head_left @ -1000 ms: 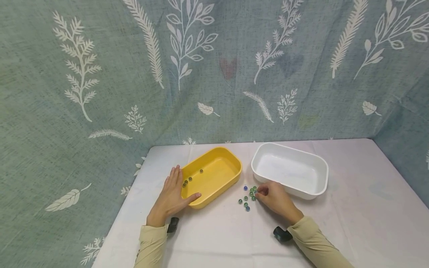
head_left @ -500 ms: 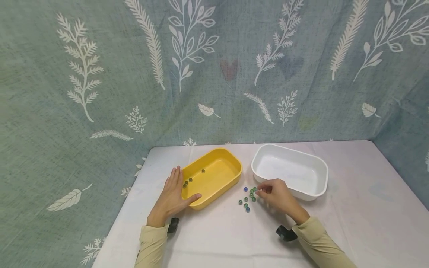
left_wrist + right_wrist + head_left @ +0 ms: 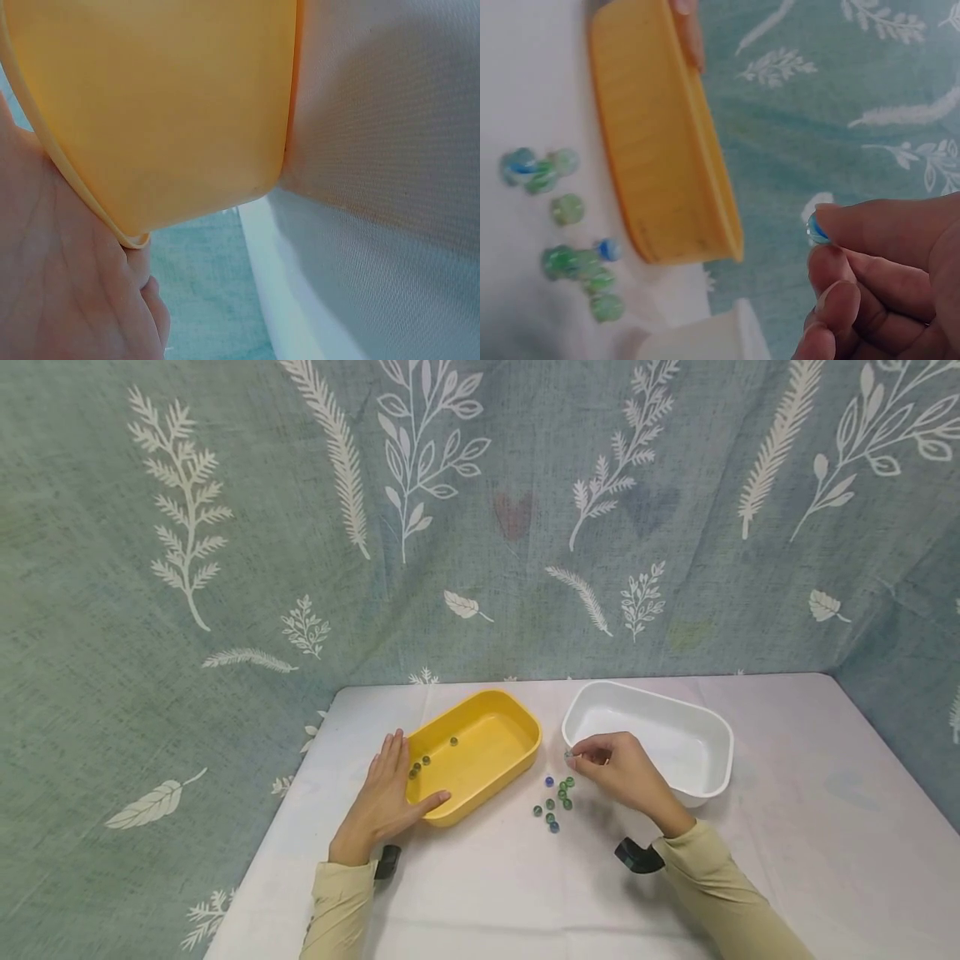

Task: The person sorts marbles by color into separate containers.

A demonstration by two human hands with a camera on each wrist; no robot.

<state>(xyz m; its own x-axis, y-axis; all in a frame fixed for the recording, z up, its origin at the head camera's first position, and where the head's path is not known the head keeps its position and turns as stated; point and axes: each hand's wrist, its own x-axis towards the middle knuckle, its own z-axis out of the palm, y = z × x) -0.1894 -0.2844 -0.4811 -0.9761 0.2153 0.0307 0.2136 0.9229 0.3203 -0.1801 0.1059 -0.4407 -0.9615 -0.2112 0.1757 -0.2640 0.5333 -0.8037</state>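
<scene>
My left hand (image 3: 381, 802) rests on the left end of a yellow tray (image 3: 480, 756), fingers straight and thumb over the near rim. In the left wrist view the palm (image 3: 67, 262) lies against the tray's rim. Between thumb and index finger my right hand (image 3: 626, 774) pinches a clear marble with blue in it (image 3: 818, 229), raised off the table at the left end of a white tray (image 3: 648, 739). Several green and blue marbles (image 3: 550, 804) lie loose on the cloth below that hand. Inside the yellow tray, several dark-looking marbles (image 3: 426, 760) sit toward the left.
A white cloth (image 3: 480, 893) covers the table. Behind it hangs a green-blue curtain (image 3: 465, 643) with white leaf prints. Dark camera mounts (image 3: 639, 856) stick out from both wrists. The two trays stand apart with a narrow gap between them.
My right hand has picked up a marble from the right side of the group and lifted it up and away toward the trays. My left hand stays on the yellow tray.
</scene>
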